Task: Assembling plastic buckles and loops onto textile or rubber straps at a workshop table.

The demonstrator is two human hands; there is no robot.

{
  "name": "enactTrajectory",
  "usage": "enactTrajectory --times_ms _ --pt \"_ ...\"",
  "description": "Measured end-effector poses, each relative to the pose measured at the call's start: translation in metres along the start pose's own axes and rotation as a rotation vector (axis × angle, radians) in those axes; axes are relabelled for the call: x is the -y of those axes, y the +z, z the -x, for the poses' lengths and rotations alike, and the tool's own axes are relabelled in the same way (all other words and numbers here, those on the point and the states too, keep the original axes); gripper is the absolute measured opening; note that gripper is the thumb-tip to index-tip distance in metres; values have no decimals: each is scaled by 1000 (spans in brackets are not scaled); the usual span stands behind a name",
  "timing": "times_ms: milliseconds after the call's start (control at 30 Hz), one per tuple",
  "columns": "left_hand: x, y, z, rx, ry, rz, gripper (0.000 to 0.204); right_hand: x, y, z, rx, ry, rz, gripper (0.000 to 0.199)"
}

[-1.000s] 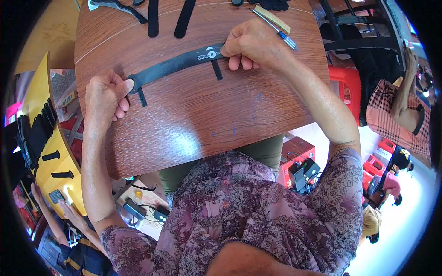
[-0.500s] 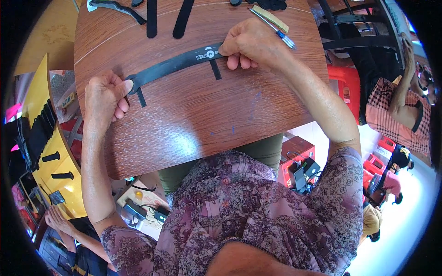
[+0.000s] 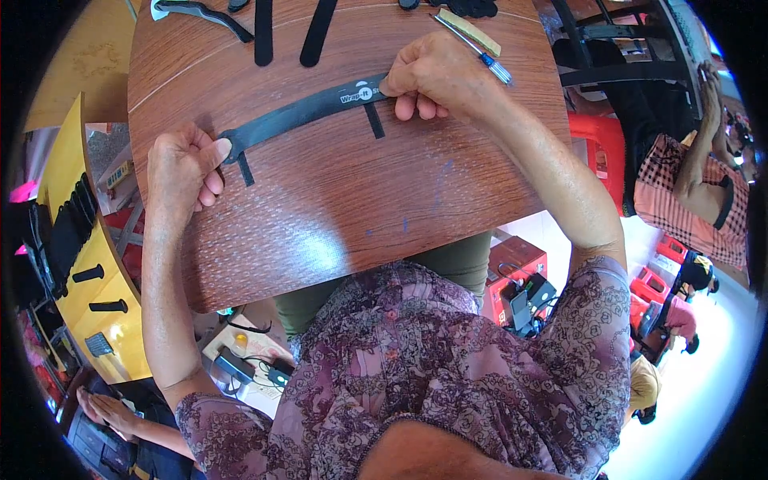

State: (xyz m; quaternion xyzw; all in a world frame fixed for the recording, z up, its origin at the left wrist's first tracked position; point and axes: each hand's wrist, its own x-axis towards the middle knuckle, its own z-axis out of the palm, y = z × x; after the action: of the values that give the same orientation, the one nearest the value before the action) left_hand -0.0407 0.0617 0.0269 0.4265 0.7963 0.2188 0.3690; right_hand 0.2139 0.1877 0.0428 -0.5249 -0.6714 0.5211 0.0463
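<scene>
A long black strap [image 3: 296, 116] with white print near one end stretches between my two hands just over the brown wooden table [image 3: 360, 188]. My left hand [image 3: 182, 166] pinches its left end between thumb and fingers. At the other end, higher up and to the right, my right hand [image 3: 432, 74] grips the strap the same way, its curled fingers resting close to the tabletop. Two short dark strips, a left one [image 3: 246, 170] and a right one [image 3: 374, 122], show below the strap near its ends; whether they are joined to it I cannot tell.
Two black straps, one [image 3: 263, 32] beside another [image 3: 318, 34], lie at the far side. Beyond my right hand are a screwdriver [image 3: 494, 67] and a yellowish block [image 3: 470, 32]. A yellow table [image 3: 120, 340] with black straps stands left, a red stool [image 3: 600, 152] right. Other people sit on both sides.
My hands and the strap hold the same position. At the lower left, another person's hands have shifted slightly downward, away from the yellow table.
</scene>
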Motion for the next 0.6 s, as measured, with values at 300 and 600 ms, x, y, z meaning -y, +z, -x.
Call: enactTrajectory --times_ms 300,600 --pt "-2 0 0 -8 -12 -21 18 -3 3 -2 -32 -7 91 11" --pt "-3 1 0 -11 -7 -29 18 -8 3 2 -57 -50 109 12"
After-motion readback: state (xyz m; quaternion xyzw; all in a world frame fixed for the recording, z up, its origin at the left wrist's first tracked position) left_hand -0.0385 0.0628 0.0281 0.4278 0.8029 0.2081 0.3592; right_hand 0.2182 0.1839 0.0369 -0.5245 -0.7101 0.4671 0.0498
